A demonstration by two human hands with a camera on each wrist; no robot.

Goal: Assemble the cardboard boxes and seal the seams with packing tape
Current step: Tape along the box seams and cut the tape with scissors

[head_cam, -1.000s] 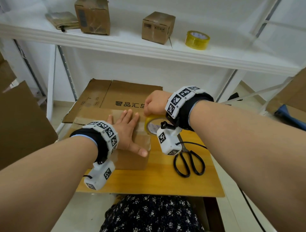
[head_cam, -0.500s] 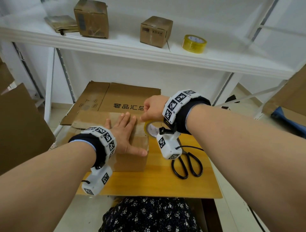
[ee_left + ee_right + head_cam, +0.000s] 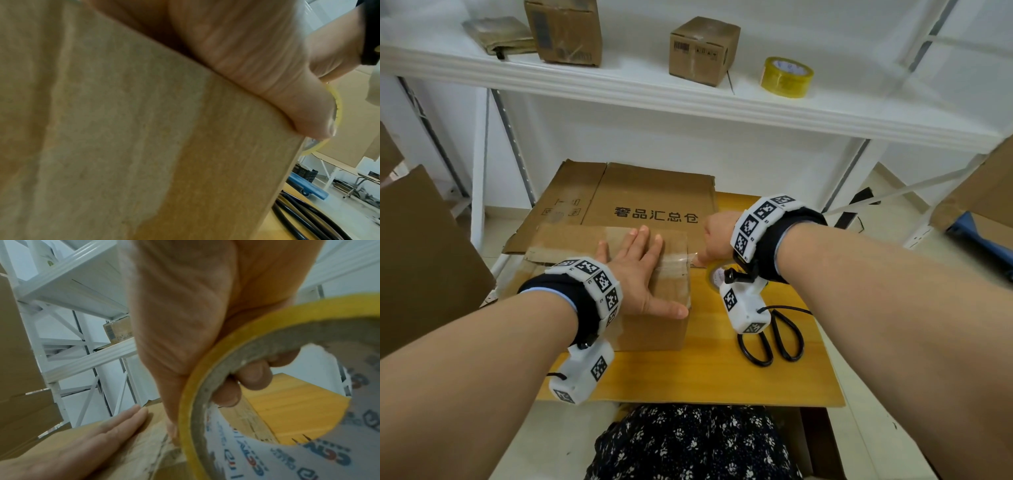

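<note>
On the yellow surface sits the cardboard box, closed, w/ clear tape strip running left-right across its top along the seam. Left hand lies flat on box top, fingers straight and spread, pressing strip down. Right hand sits just off box's right edge, fingers curled through core of yellow tape roll, gripping it. Strip runs from under left hand rightward to roll; judged next move: carry roll over right edge and down the side, along same axis. Scissors lie near right wrist. Flattened carton behind box reads "奢品汇总仓". Roll's inner print not legible beyond "CGN"-like letters.
</note>
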